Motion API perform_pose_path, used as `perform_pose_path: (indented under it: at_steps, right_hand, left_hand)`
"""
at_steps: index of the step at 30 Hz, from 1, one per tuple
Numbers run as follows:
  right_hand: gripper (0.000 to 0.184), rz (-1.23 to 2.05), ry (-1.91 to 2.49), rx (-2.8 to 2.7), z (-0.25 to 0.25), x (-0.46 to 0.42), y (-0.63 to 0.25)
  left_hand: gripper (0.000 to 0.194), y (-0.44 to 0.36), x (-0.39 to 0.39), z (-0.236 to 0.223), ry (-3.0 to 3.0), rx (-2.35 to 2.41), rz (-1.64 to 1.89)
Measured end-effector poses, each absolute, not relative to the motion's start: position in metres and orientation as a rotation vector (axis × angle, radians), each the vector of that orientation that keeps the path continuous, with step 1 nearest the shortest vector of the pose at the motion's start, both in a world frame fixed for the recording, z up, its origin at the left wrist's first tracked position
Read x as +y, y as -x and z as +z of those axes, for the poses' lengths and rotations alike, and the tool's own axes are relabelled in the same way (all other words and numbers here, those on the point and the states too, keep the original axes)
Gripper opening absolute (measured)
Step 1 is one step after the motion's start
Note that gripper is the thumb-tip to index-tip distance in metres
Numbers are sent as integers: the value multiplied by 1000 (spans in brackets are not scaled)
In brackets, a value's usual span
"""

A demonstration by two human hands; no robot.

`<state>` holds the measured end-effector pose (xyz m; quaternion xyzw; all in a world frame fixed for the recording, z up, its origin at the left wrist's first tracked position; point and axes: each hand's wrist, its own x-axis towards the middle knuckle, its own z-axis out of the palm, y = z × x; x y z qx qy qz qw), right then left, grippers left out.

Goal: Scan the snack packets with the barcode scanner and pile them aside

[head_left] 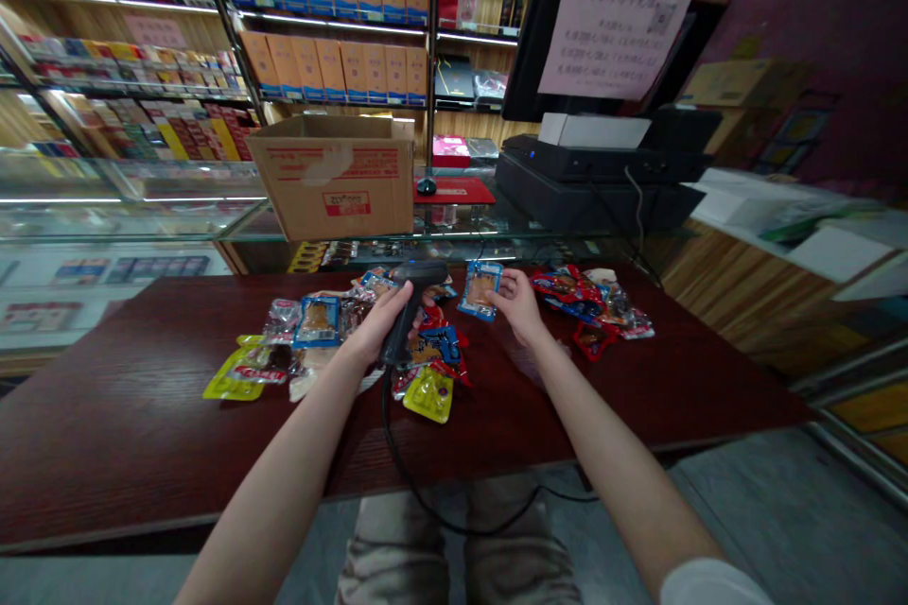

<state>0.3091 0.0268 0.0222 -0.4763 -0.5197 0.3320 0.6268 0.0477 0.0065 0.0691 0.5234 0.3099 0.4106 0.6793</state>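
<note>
My left hand (379, 326) is wrapped round the grip of a black barcode scanner (406, 317), whose head points right and whose cable drops over the table's front edge. Between the thumb and fingers of my right hand (517, 302) is a blue-edged snack packet (480, 289), held just right of the scanner. Under and around the scanner lies a loose pile of snack packets, with a blue one (316, 319), a yellow-green one (237, 373) and a yellow one (428, 394). Beyond my right hand sits a second pile, mostly red packets (594, 340).
The dark red wooden table (142, 454) meets a glass counter at its back. On that counter stand an open cardboard box (340, 180) and a black cash register (602, 175) with a paper sign (617, 33). Shelves of boxed goods (326, 66) rise behind.
</note>
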Motion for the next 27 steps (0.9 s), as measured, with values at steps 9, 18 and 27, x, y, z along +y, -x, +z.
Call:
perform_pose_path:
  at_steps: [9,18,27]
  right_hand:
    - [42,680,1047,-1267,32,17,-302]
    - [42,597,1072,-1231,37,13,-302]
    - [39,554,1088,-1193,32,12,-294]
  left_hand:
    - [62,-58,-7,76,-1183,679,899]
    - [66,-60,-14,81,-1227,639,806]
    - [59,-67,-17,73,-1330,707,722]
